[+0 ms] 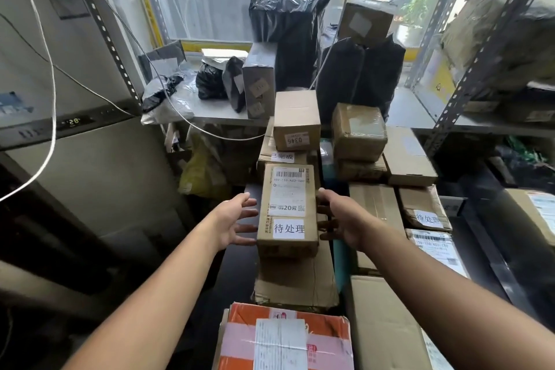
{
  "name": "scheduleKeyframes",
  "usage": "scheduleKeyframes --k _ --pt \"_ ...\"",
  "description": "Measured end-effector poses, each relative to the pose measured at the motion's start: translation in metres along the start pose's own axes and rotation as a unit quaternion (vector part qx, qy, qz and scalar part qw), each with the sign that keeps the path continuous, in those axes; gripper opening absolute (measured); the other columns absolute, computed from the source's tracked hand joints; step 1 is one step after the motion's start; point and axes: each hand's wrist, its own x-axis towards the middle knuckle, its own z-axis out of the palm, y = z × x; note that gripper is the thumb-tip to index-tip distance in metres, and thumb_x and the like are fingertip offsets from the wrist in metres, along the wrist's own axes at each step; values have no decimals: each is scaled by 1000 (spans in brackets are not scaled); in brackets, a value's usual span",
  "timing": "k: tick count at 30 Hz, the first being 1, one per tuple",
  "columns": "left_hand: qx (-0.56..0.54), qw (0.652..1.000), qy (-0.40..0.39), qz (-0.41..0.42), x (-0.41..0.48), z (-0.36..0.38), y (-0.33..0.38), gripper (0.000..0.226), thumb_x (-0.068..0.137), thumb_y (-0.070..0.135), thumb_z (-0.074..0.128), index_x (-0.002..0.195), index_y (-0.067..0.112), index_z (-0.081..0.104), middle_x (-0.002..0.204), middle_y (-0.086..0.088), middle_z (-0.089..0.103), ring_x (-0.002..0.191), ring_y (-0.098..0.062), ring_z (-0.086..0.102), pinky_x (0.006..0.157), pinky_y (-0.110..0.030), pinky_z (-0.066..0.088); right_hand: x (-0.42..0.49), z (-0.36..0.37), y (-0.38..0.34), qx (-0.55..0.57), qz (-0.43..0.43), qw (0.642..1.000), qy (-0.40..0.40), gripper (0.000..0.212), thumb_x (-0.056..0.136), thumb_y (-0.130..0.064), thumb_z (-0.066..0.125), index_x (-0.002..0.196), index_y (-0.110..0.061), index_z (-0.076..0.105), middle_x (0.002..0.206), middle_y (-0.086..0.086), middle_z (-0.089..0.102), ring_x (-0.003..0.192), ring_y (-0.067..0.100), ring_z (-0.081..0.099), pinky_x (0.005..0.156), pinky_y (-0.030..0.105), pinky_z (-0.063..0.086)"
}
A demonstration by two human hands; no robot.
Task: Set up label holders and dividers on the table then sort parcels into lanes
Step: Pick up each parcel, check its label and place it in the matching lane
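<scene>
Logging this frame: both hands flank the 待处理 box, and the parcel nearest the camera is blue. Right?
Not quite. The head view shows the nearest parcel is orange with pink tape, not blue. The left hand and right hand do flank the 待处理 box.

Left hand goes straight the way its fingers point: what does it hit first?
The left hand would first meet the left side of the cardboard box labelled 待处理, probably almost at once.

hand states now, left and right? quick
Left hand: open, fingers straight, spread beside the cardboard parcel.
Right hand: open, fingertips at the parcel's right side.
</scene>
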Motion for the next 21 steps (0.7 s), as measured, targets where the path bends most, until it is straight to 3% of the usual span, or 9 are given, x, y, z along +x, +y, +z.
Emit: scheduleKeyframes --k 3,9,13,16,21 --pt "4 1000 -20 -3 2 3 6 39 104 46 38 123 20 60 119 -5 64 104 -31 63 80 -50 55 2 0 -3 20 7 1000 -5 38 103 -49 42 109 -21 67 112 6 69 100 29 64 91 46 53" --pt "-2 1000 -21 3 -3 6 18 38 103 46 43 119 19 64 116 -6 67 100 -31 65 73 -45 57 -4 -5 -10 25 -2 1000 -7 42 104 -50 37 114 -22 67 110 5 72 92 24 67 77 41 58" --pt "16 999 -34 28 -13 11 26 33 103 41 46 118 18 63 116 -10 65 101 -33 66 66 -44 60 -11 -17 -15 16 -19 1000 -10 44 105 -45 37 117 -16 68 91 2 74 75 19 65 64 33 55" --pt "28 998 -43 43 -22 18 30 31 102 38 49 114 15 66 115 -11 65 102 -34 65 70 -48 61 -23 -28 -19 -13 -44 999 -12 42 105 -40 38 114 -12 68 77 0 73 63 13 64 55 26 53" --pt "16 996 -68 50 -36 34 35 32 100 36 53 114 11 67 111 -13 69 103 -34 68 83 -55 58 -44 -41 -23 -24 -75 997 11 36 101 -39 45 115 -18 70 113 13 71 95 31 67 76 41 56"
